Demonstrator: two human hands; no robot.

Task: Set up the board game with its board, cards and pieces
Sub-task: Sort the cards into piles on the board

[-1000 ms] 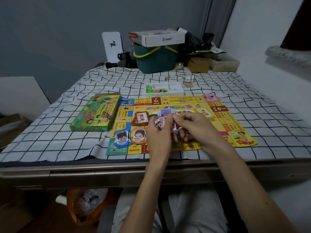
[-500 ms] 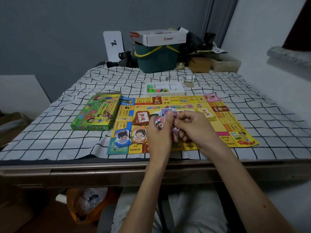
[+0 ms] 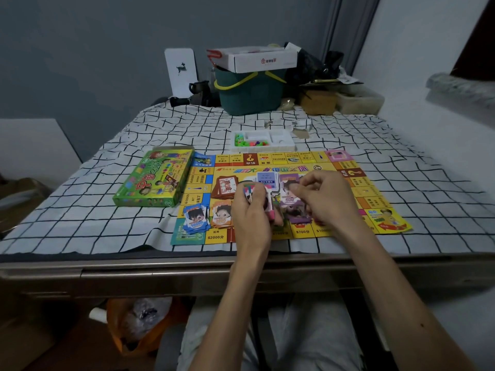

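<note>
Purple money (image 3: 289, 196) is being pinched by the right hand (image 3: 325, 200) while the left hand (image 3: 251, 219) is gripping the stack (image 3: 249, 191), likely sorting it into piles (image 3: 197, 218) on the board (image 3: 357, 188).

The board (image 3: 375, 188) carried price labels along its near edge: "$2000分", "$700分" and a third beginning "$100", the remainder hidden. Its left edge showed "$2400分". 2 squares bore a "?" sign, 1 on the far edge and 1 on the right edge. The centre title, printed upside down to the camera, ended in "中国之旅". The blue note stack (image 3: 197, 219) read "10000", the orange note stack (image 3: 221, 215) "2000" and the purple note (image 3: 289, 200) "500". The brown card stack (image 3: 226, 187) read "机会". The green box (image 3: 152, 180) showed large red characters beginning "中国". The white box (image 3: 265, 61) carried a red logo and characters too small to read. The white panel (image 3: 180, 68) bore a black deer sign. Print on the bundle of notes (image 3: 250, 192) was blurred.
</note>
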